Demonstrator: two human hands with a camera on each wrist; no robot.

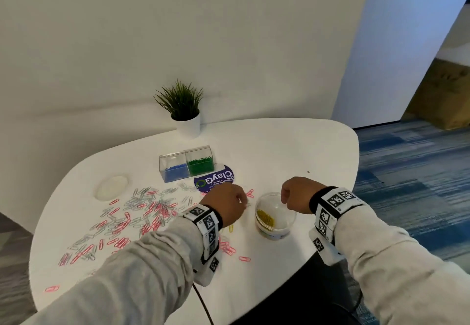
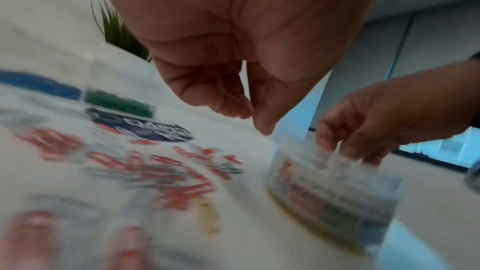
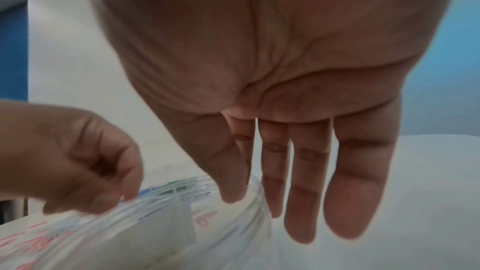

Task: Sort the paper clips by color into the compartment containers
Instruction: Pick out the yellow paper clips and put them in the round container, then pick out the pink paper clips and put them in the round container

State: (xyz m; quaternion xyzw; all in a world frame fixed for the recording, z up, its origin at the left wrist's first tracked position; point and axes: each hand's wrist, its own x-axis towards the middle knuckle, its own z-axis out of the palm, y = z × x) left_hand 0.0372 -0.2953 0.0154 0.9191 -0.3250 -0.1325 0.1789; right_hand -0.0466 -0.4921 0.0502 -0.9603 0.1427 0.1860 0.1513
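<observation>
Yellow-clip step: right hand (image 1: 296,195), fingers (image 3: 309,192) straight and apart, steadies round clear tub (image 1: 276,214) of yellow paper clips near surface's front edge, left hand (image 1: 227,204) fingertips together, contents unclear; next grab stray yellow clip (image 1: 231,228).

On the table (image 1: 292,146), a spread of loose paper clips (image 1: 132,212) covers the left part, with a shallow lid (image 1: 112,187) lying behind it at the far left. Behind the spread stand two boxes side by side, the left box (image 1: 174,170) touching the right box (image 1: 201,163), with a round label (image 1: 215,178) just before them and a potted plant (image 1: 184,111) further back by the wall. A round tub (image 1: 276,215) sits to the right of the spread, between the left hand (image 1: 226,204) and the right hand (image 1: 297,195).
</observation>
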